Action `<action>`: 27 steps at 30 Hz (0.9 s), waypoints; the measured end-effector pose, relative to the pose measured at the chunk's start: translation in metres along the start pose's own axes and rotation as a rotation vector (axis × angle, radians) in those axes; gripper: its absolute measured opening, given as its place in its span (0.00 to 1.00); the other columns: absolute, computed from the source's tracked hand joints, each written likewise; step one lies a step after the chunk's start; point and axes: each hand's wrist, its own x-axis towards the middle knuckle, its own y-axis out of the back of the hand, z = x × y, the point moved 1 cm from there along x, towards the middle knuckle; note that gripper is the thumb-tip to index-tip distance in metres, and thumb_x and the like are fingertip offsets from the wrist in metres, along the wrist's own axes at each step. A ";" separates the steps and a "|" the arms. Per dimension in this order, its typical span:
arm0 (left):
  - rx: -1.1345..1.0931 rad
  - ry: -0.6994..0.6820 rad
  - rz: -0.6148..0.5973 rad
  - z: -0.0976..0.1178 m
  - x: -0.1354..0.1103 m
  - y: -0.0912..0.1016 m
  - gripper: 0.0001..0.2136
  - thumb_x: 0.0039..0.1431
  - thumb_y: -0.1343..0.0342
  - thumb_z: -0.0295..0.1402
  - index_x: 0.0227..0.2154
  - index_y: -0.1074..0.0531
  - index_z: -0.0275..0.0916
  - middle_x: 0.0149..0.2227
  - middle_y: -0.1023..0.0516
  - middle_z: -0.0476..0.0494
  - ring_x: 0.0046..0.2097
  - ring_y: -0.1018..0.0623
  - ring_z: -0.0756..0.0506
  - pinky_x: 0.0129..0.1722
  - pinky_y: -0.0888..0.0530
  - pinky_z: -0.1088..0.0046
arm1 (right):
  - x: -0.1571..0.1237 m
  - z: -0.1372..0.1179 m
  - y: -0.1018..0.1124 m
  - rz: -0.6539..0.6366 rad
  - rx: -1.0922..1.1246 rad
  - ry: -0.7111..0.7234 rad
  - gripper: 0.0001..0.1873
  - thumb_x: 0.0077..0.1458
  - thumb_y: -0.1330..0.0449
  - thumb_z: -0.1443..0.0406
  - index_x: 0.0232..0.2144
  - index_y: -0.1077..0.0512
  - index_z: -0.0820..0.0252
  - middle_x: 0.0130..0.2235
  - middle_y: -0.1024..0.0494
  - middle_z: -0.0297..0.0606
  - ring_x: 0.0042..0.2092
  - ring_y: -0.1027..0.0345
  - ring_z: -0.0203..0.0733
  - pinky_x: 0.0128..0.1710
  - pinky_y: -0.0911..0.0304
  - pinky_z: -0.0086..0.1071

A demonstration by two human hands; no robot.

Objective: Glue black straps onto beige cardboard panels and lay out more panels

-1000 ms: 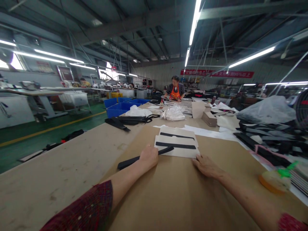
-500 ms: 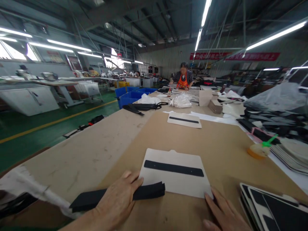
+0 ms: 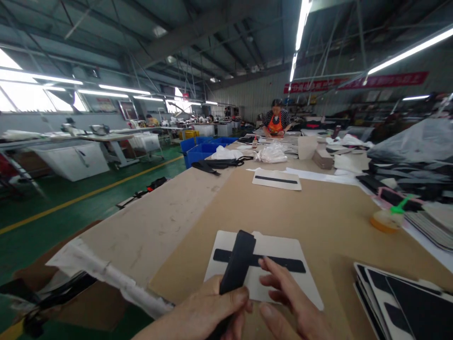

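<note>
Risk: black strip (image 3: 238, 259) — pinched in left hand (image 3: 207, 315), tip at 12 o'clock over white card (image 3: 279, 243) — could droop and land skewed, since right hand (image 3: 286, 307) at 3 o'clock hangs loose-fingered, gripping nothing.

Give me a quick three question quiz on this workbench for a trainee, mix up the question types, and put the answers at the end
1. True or false: the left hand grips a black strip.
2. What lies on the table under the raised strip? A: a white card with a black band. B: a blue crate. C: a plastic bag.
3. Fill in: the bottle with the green cap stands on the person's ____ side.
Key: 1 true; 2 A; 3 right.
</note>
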 end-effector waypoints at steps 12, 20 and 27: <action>0.017 0.001 0.087 -0.011 0.020 -0.027 0.22 0.53 0.44 0.55 0.24 0.32 0.38 0.20 0.32 0.51 0.23 0.32 0.51 0.22 0.39 0.77 | 0.007 0.002 -0.022 0.135 -0.147 0.022 0.41 0.57 0.42 0.53 0.68 0.52 0.47 0.64 0.37 0.42 0.59 0.37 0.57 0.58 0.37 0.50; -0.131 0.010 0.030 -0.017 0.032 -0.027 0.27 0.50 0.44 0.60 0.31 0.30 0.37 0.21 0.29 0.50 0.23 0.30 0.51 0.23 0.35 0.77 | 0.008 -0.011 -0.027 0.399 -0.211 0.193 0.27 0.61 0.47 0.57 0.62 0.37 0.52 0.60 0.32 0.45 0.54 0.31 0.51 0.50 0.29 0.40; -0.562 -0.232 0.188 0.011 0.022 -0.017 0.19 0.55 0.40 0.50 0.25 0.30 0.36 0.15 0.37 0.56 0.17 0.39 0.56 0.17 0.42 0.81 | 0.001 -0.010 -0.029 0.389 0.104 0.064 0.31 0.58 0.42 0.53 0.62 0.40 0.49 0.61 0.34 0.44 0.58 0.35 0.50 0.54 0.34 0.41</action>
